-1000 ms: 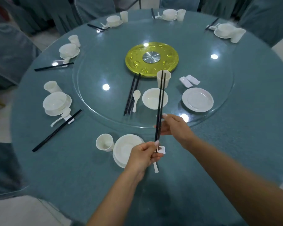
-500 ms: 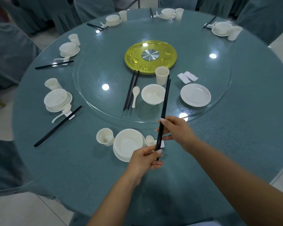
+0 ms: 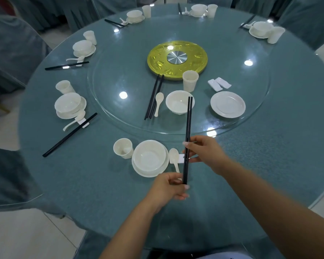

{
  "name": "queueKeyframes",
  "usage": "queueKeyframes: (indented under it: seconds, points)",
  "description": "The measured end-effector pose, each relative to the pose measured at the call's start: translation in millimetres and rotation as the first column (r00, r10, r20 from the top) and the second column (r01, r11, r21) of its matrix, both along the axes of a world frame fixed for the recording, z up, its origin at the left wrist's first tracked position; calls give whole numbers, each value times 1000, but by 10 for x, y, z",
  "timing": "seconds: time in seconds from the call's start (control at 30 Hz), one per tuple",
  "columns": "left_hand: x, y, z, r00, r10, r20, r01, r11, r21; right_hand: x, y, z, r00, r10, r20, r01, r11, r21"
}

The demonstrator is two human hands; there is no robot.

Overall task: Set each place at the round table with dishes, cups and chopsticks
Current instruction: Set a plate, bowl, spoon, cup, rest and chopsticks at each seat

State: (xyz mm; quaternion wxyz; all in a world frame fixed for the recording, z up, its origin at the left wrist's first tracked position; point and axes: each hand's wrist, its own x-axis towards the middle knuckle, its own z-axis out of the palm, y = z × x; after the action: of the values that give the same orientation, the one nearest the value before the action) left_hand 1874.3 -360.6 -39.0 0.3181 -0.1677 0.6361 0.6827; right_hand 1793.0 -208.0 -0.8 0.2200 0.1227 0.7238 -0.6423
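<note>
Both hands pinch a pair of long black chopsticks [image 3: 188, 128]: left hand [image 3: 168, 189] at the near tips, right hand [image 3: 204, 152] at mid-length. They point to twelve o'clock, over the small white rest [image 3: 180, 158].

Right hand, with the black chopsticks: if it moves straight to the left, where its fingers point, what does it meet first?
Probably the white chopstick rest, just past the fingertips of the right hand, then the spoon. Depth is unclear; the hand may be above them.
</note>
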Motion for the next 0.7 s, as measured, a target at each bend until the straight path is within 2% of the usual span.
queueKeyframes:
  seconds: [0.13,0.27,0.4,0.7]
  points:
    - [114,-14,-156,1000,7,14,-5,988,-158,147,74,-330,996,27,90,-42,983,177]
    - [196,-68,-285,996,84,22,-77,974,-213,342,148,-642,979,88,183,-148,925,351]
    - [276,-120,-364,993,95,72,-76,969,-234,444,155,-786,967,79,244,-172,906,386]
    - [340,-131,-470,990,90,109,-60,967,-249,439,15,-912,961,68,267,-176,896,407]
